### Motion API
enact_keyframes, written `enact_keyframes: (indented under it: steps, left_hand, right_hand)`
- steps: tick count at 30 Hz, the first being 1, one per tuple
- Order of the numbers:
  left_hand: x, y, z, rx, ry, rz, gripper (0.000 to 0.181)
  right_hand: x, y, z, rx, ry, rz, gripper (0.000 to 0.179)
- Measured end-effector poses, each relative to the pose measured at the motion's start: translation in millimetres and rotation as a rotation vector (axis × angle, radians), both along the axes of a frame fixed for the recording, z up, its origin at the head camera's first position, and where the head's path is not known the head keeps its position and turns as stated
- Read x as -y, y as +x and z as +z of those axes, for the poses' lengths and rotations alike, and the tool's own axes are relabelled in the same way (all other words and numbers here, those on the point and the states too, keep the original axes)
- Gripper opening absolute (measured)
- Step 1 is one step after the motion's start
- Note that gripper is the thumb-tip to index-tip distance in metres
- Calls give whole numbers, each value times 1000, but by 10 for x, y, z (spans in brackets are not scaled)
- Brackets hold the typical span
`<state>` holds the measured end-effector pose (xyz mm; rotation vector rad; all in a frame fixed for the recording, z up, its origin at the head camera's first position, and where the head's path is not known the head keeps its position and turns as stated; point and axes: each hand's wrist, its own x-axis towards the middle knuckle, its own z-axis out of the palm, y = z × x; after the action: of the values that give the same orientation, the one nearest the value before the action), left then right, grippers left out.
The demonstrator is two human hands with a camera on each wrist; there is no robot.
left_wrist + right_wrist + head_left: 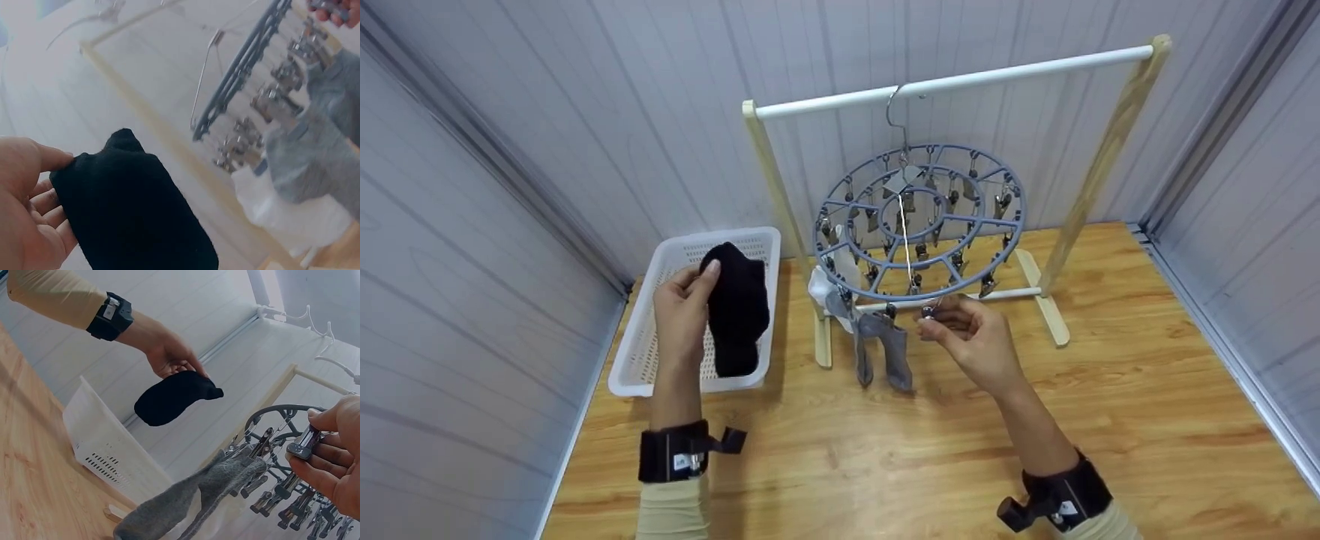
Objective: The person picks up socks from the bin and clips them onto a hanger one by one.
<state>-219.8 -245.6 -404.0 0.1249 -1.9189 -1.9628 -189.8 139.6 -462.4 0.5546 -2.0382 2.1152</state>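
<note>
In the head view my left hand (682,311) pinches a black sock (737,311) by its upper edge, above the white basket (631,360). The sock hangs down, and the left wrist view shows thumb and fingers on its edge. At the front rim of the round grey-blue drying hanger (840,289), my right hand (971,341) pinches a metal clip (305,443) between thumb and fingers. Just left of that hand, grey socks (894,352) hang from clips. A white sock (287,208) hangs beside them, partly covered by the grey ones.
The hanger hooks over the white bar (960,81) of a stand with wooden legs (1102,157). Several loose clips dangle under its rings. Corrugated panel walls (585,90) enclose the wooden floor (885,465) on three sides.
</note>
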Motion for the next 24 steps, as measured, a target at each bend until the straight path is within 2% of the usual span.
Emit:
enact_keyframes:
  steps: [4, 7, 13, 19, 24]
  left_hand:
    - [-130, 125, 2, -18, -28, 15, 28]
    - [-247, 211, -38, -14, -28, 12, 27]
    - [-503, 345, -224, -4, 47, -12, 21]
    - [-741, 413, -412, -41, 90, -38, 15]
    - [-893, 452, -545, -46, 113, -65, 14]
  right_hand:
    - [3, -8, 0, -7, 0, 6, 19]
    - [1, -3, 2, -14, -7, 5, 20]
    - [-3, -7, 5, -4, -11, 14, 21]
    - [-1, -7, 14, -1, -14, 17, 19]
    - [9, 2, 11, 12, -20, 10, 23]
